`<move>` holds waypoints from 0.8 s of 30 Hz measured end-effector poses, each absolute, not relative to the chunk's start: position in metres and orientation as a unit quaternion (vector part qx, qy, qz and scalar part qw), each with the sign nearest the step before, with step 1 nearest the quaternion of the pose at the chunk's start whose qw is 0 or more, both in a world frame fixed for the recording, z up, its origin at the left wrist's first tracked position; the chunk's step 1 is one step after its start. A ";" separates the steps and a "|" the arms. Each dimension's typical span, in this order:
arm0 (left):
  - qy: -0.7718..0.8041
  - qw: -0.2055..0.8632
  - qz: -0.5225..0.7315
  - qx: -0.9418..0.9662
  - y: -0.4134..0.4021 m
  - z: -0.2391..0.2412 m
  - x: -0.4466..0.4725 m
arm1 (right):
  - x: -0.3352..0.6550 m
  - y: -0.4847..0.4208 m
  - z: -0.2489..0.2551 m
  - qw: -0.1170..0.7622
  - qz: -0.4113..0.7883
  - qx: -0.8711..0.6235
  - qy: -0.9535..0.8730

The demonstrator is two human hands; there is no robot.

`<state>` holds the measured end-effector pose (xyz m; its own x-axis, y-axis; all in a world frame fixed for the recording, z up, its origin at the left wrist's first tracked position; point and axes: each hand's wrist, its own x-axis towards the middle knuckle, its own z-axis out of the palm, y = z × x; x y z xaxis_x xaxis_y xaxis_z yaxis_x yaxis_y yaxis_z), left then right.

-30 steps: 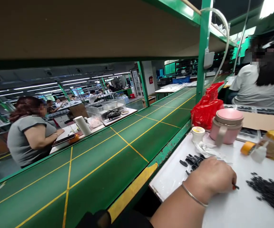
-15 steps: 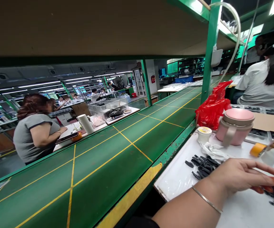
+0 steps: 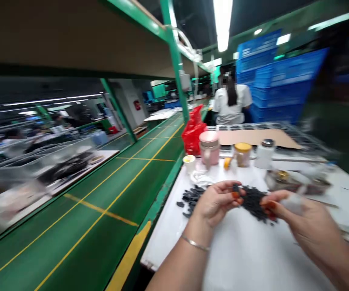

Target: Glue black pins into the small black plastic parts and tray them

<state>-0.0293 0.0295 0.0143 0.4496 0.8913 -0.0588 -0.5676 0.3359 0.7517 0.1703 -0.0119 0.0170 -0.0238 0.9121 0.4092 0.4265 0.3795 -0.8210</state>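
A clump of small black plastic parts (image 3: 253, 204) lies between my hands on the white work table (image 3: 174, 242), and motion blur hides their exact shape. My left hand (image 3: 217, 202), with a thin metal bangle at the wrist, pinches the clump's left end. My right hand (image 3: 301, 214) presses its fingertips against the right end, and a white wrap covers part of a finger. A smaller scatter of black parts (image 3: 191, 198) lies just left of my left hand.
Behind my hands stand a pink mug (image 3: 209, 147), a yellow-lidded jar (image 3: 242, 154), a white bottle (image 3: 264, 153) and a red plastic bag (image 3: 194, 131). A green conveyor belt (image 3: 101, 202) runs along the left. A co-worker (image 3: 232, 97) sits ahead, beside stacked blue crates (image 3: 279, 85).
The view has swung to the right. My right hand has come into view, and my left hand has moved to the parts, now held up between both hands.
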 end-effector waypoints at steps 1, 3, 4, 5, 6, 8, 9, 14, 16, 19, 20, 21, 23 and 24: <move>0.236 0.785 0.463 0.338 0.029 0.017 -0.028 | 0.169 -0.015 0.021 0.494 0.300 -0.498 -0.646; 0.227 0.796 0.439 0.349 0.027 0.021 -0.025 | 0.164 -0.018 0.029 0.523 0.357 -0.488 -0.601; 0.225 0.801 0.427 0.353 0.026 0.022 -0.023 | 0.162 -0.019 0.032 0.540 0.372 -0.479 -0.584; 0.225 0.805 0.419 0.356 0.024 0.023 -0.022 | 0.161 -0.020 0.034 0.555 0.381 -0.468 -0.572; 0.228 0.807 0.412 0.357 0.023 0.023 -0.020 | 0.160 -0.021 0.035 0.569 0.389 -0.457 -0.562; 0.237 0.808 0.405 0.356 0.021 0.022 -0.018 | 0.160 -0.023 0.035 0.591 0.396 -0.438 -0.550; 0.242 0.809 0.401 0.355 0.021 0.022 -0.017 | 0.160 -0.024 0.034 0.598 0.394 -0.433 -0.548; 0.257 0.818 0.374 0.354 0.019 0.020 -0.012 | 0.159 -0.028 0.031 0.608 0.339 -0.416 -0.586; 0.253 0.822 0.368 0.353 0.018 0.020 -0.010 | 0.158 -0.029 0.031 0.617 0.301 -0.402 -0.607; 0.245 0.829 0.360 0.351 0.017 0.020 -0.008 | 0.157 -0.030 0.031 0.628 0.251 -0.388 -0.626; 0.246 0.830 0.357 0.352 0.017 0.020 -0.008 | 0.157 -0.030 0.031 0.631 0.239 -0.385 -0.630; 0.248 0.830 0.354 0.354 0.017 0.020 -0.007 | 0.157 -0.030 0.031 0.632 0.228 -0.382 -0.635; 0.252 0.828 0.348 0.360 0.016 0.020 -0.006 | 0.157 -0.030 0.030 0.631 0.204 -0.376 -0.647; 0.253 0.828 0.344 0.363 0.016 0.019 -0.006 | 0.157 -0.029 0.030 0.630 0.189 -0.375 -0.654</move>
